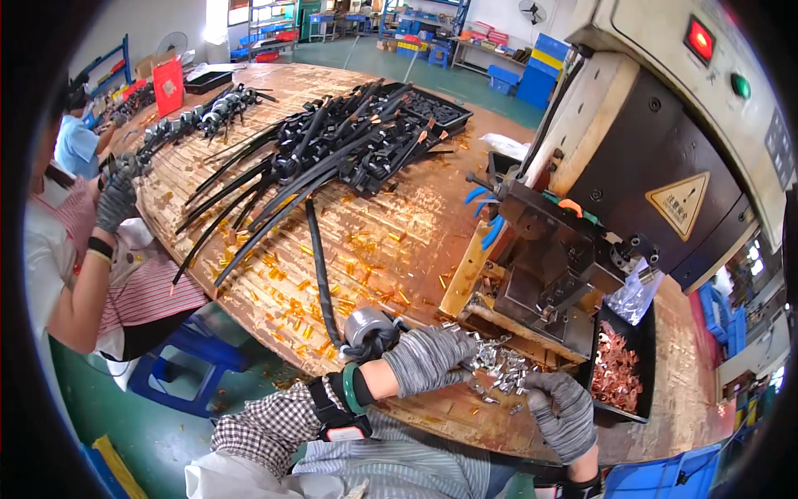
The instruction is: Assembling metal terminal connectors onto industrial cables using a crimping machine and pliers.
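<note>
A grey knit glove covers my left hand, which is at the left side of a loose pile of small silver metal terminals. Its fingers are bent together at the pile's edge; what they hold, if anything, is hidden. My right hand, gloved alike, is at the pile's right edge with thumb and fingers drawn together. Anything small between them cannot be made out. Just behind my left wrist lies a round grey and black part on a thick black cable. The pile lies in front of the press tooling.
A press machine with a lit red button stands at right. Beside it, a black tray holds copper-coloured pieces. Black cables are heaped mid-table, with amber bits scattered nearby. Gloved co-workers sit at left near a blue stool.
</note>
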`<state>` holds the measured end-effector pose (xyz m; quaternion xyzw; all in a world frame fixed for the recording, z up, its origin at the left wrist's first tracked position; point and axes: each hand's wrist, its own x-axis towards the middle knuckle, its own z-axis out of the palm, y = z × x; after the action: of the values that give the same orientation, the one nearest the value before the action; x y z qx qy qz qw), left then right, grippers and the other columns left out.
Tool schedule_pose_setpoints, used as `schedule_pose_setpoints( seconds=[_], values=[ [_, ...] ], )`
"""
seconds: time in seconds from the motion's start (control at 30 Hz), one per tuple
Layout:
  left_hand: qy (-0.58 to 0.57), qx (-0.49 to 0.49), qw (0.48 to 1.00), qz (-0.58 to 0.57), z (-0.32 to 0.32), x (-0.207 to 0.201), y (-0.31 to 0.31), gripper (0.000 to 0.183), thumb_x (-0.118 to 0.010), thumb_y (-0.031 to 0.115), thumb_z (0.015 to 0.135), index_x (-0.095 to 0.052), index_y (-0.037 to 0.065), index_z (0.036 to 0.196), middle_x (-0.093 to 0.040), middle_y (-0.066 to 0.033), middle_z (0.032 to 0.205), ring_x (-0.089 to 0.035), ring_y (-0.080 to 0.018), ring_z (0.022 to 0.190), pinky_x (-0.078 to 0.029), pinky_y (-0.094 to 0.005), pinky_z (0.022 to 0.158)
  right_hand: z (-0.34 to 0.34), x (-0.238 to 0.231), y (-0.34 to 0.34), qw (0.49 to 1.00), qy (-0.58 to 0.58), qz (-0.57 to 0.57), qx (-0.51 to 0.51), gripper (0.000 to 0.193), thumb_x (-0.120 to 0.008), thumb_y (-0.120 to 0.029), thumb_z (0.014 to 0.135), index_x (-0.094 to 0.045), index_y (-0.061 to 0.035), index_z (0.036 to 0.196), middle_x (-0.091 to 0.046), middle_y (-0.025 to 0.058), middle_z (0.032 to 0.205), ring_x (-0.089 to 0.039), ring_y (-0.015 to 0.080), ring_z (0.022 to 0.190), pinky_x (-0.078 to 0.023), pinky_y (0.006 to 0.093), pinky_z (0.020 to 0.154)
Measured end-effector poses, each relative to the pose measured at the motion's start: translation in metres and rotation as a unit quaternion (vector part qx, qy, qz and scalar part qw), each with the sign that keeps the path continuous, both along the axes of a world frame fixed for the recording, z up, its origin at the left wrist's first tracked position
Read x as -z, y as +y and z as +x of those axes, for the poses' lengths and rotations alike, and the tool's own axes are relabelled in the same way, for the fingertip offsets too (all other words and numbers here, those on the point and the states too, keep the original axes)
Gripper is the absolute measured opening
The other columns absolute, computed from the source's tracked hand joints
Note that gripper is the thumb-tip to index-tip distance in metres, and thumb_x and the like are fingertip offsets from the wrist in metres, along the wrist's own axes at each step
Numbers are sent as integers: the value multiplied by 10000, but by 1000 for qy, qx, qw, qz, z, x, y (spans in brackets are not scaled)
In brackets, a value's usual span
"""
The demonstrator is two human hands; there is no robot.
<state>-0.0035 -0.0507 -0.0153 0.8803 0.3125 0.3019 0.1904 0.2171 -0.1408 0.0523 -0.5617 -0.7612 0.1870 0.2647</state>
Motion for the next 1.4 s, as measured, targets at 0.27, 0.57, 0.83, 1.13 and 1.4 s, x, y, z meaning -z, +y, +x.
schedule_pose_setpoints(
  seconds=[0.27, 0.57, 0.83, 1.13, 1.4],
  values=[
    [7, 111, 981, 158, 12, 39, 21, 186, -468, 170, 772, -559, 52, 884, -585, -148, 839, -579, -286, 696, -467, -384, 621, -126, -38, 122, 983, -103, 17, -149, 275, -482, -215, 812, -550, -33, 1007, -568, 167, 979, -580, 256, 838, -460, 381, 715],
    [-15, 172, 980, 98, 3, 36, 19, 164, -476, 86, 719, -543, -15, 830, -551, -177, 609, -558, -303, 537, -452, -400, 474, -176, 2, 281, 617, -787, -20, 22, 222, -539, -120, 739, -657, -129, 927, -629, 75, 929, -586, 258, 867, -451, 476, 637],
    [81, 207, 973, 58, 6, 38, 20, 146, -484, 76, 712, -575, -15, 781, -575, -158, 648, -572, -280, 571, -447, -395, 485, -190, -1, 299, 602, -798, -12, -36, 189, -581, -114, 700, -672, -72, 861, -637, 124, 886, -603, 271, 823, -462, 383, 572],
    [12, 167, 983, -71, 14, 46, 25, 347, -434, 159, 797, -475, -14, 1095, -606, -209, 886, -602, -319, 791, -459, -431, 687, -176, 0, 338, 594, -801, 49, 51, 203, -578, -152, 734, -669, -107, 910, -651, 29, 848, -615, 229, 757, -442, 434, 522],
    [-107, 137, 981, -85, 29, 55, 28, 191, -428, 175, 808, -527, 30, 883, -562, -167, 816, -535, -325, 761, -415, -413, 728, -166, -11, 377, 628, -753, 17, 194, 180, -577, -135, 728, -667, -131, 883, -650, 9, 865, -618, 198, 780, -457, 393, 535]
  ],
)
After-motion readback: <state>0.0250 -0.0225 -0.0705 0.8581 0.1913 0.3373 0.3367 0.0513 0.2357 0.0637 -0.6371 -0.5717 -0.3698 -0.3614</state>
